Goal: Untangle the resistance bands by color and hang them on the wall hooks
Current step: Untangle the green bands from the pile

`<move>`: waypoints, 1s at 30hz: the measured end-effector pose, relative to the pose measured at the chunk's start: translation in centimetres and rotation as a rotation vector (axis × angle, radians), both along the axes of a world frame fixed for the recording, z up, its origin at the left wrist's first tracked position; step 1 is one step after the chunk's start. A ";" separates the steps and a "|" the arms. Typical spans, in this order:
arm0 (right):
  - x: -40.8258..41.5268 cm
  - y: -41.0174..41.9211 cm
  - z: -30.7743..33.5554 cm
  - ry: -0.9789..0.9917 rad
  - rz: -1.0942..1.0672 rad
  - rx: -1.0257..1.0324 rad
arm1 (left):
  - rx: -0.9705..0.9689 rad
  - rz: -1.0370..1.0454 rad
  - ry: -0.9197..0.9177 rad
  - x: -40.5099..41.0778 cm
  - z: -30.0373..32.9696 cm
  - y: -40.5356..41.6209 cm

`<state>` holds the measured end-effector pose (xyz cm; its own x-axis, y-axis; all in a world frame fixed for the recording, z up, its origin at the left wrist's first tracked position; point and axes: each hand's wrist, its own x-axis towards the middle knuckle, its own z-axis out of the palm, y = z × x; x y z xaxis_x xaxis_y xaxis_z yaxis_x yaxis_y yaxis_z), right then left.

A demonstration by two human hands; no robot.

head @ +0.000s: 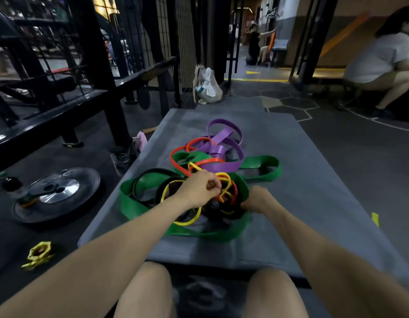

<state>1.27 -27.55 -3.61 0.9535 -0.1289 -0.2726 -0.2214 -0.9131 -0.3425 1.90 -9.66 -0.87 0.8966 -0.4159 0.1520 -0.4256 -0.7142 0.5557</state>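
Observation:
A tangled heap of resistance bands lies on a grey mat (313, 171). A purple band (224, 143) loops at the far side, a wide green band (134, 205) wraps the near side, and an orange band (182, 152), a thin yellow band (187, 222) and a black band (150, 174) are knotted through the middle. My left hand (198, 189) hovers over the heap's centre and pinches a thin yellow-and-orange strand. My right hand (256, 199) grips into the tangle at its right edge; which band it holds is hidden. No wall hooks are in view.
A weight plate (58, 193) with a bottle on it lies on the floor at left, and a yellow collar (39, 253) sits nearer me. Black rack frames (95, 65) stand to the left. A bag (205, 86) leans beyond the mat. A person squats at far right (382, 63).

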 end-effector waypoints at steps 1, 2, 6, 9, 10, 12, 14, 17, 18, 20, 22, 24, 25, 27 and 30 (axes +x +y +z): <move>-0.6 -0.2 0.1 0.050 -0.011 0.004 | 0.009 -0.010 0.001 -0.6 0.0 -0.1; -1.0 -0.6 0.3 0.090 -0.035 0.020 | 0.020 -0.027 -0.002 -1.2 -0.1 -0.2; -0.6 -1.4 2.8 0.081 -0.077 0.142 | 0.054 -0.174 0.181 -3.7 0.1 -0.8; -0.2 -1.5 5.6 0.016 -0.094 0.273 | 0.205 -0.228 0.232 -4.2 0.0 -0.7; -0.1 -1.5 6.3 -0.003 -0.106 0.320 | 0.208 -0.222 0.239 -4.2 0.2 -0.5; 0.1 -1.6 7.4 -0.022 -0.159 0.465 | 0.221 -0.161 0.228 -3.8 1.3 0.0; 0.2 -1.5 8.3 -0.014 -0.237 0.676 | 0.243 -0.106 0.188 -3.0 3.0 0.8; 0.8 -1.5 9.7 -0.033 -0.373 0.955 | 0.272 -0.018 0.072 -1.0 5.8 2.5; 1.2 -1.6 10.1 -0.051 -0.413 0.973 | 0.218 0.026 0.053 -0.3 7.0 3.1; 2.2 -1.8 11.2 -0.076 -0.476 0.995 | 0.074 0.106 0.019 1.3 9.4 4.1; 3.1 -1.6 12.4 -0.116 -0.514 1.043 | 0.016 0.168 -0.075 3.2 11.7 5.0; 4.2 -1.1 13.4 -0.185 -0.520 1.074 | 0.016 0.187 -0.139 5.0 13.2 5.4; 4.8 -0.7 13.8 -0.217 -0.519 1.090 | 0.020 0.187 -0.159 5.9 13.6 5.6; 6.1 -0.1 14.4 -0.250 -0.527 1.121 | 0.017 0.182 -0.194 7.6 14.2 5.8; 8.0 0.5 14.1 -0.234 -0.548 1.168 | 0.037 0.218 -0.244 10.2 14.0 6.2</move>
<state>9.28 -27.05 10.52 0.8926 -0.3142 -0.3233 -0.2949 0.1353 -0.9459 12.10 -3.50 13.13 0.9041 -0.2277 0.3616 -0.3779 -0.8211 0.4277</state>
